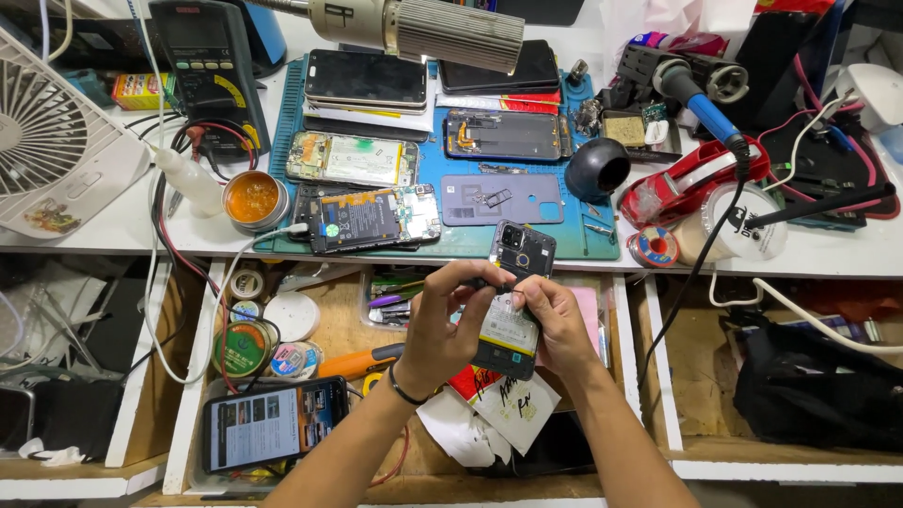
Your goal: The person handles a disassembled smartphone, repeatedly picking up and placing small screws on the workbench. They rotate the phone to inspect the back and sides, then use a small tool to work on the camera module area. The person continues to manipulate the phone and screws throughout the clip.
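Opened smartphone (513, 301), back cover off, battery and camera module exposed: held in mid-air in front of the near edge of the counter (122, 221), above an open drawer (339, 310). Long axis near upright in the view, camera end toward the counter, lower end toward the wearer, tilted slightly to the left at the bottom. Left hand (440, 325): closed on the phone's left edge, fingertips curled over near the upper part of the battery. Right hand (555, 320): closed on the right edge, thumb and forefinger pinched at the board just below the camera; what lies between them too small to tell. Phone between both hands, touching both; neither clearly nearer. On the counter beyond, well apart: blue work mat (470, 240) with further dismantled phones (372, 216), tin of flux (254, 198), multimeter (207, 66), hot-air nozzle (451, 33) overhead. In the drawer, left of the hands: lit smartphone (273, 423), tape rolls (246, 343).
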